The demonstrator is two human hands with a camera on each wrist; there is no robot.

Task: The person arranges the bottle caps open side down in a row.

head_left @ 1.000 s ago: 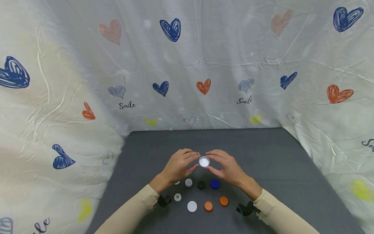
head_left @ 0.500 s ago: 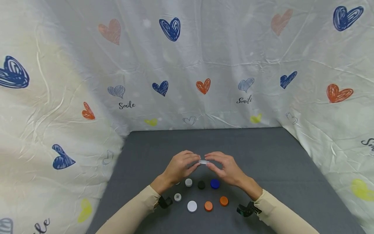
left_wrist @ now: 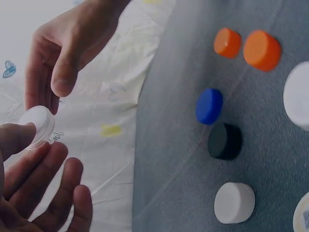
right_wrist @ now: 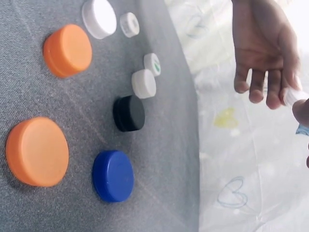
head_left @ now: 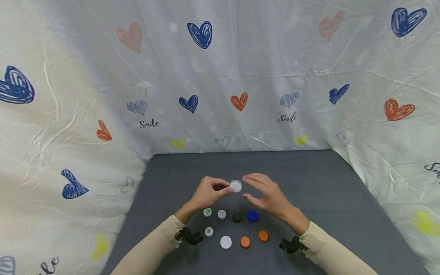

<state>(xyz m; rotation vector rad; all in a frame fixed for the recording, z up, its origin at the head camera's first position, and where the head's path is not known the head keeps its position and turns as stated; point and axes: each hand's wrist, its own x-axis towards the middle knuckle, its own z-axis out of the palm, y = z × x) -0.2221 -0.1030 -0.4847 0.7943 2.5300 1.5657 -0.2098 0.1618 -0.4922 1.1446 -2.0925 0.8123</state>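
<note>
My left hand (head_left: pixel 210 193) pinches a white bottle cap (head_left: pixel 236 186) between thumb and fingers, raised above the grey table. In the left wrist view the thumb lies on the flat face of this cap (left_wrist: pixel 39 124), while the other fingers of the left hand (left_wrist: pixel 46 193) spread below it. Just to the right, my right hand (head_left: pixel 266 193) is held with thumb and fingers parted and nothing between them. Its fingertips stop a small gap short of the cap in the head view. From the right wrist, the cap (right_wrist: pixel 291 95) is partly hidden behind a right-hand digit.
Several caps lie on the grey table (head_left: pixel 309 179) below my hands: a blue one (head_left: pixel 253 216), a black one (head_left: pixel 236 217), two orange ones (head_left: pixel 245 242), a large white one (head_left: pixel 225 242) and smaller white ones (head_left: pixel 222 214). A heart-patterned curtain (head_left: pixel 220 76) encloses the back and sides.
The cap has turned from open side toward the camera, through edge-on, to its closed face showing. It has shifted slightly left with my left hand; my right fingers have come away from it.
</note>
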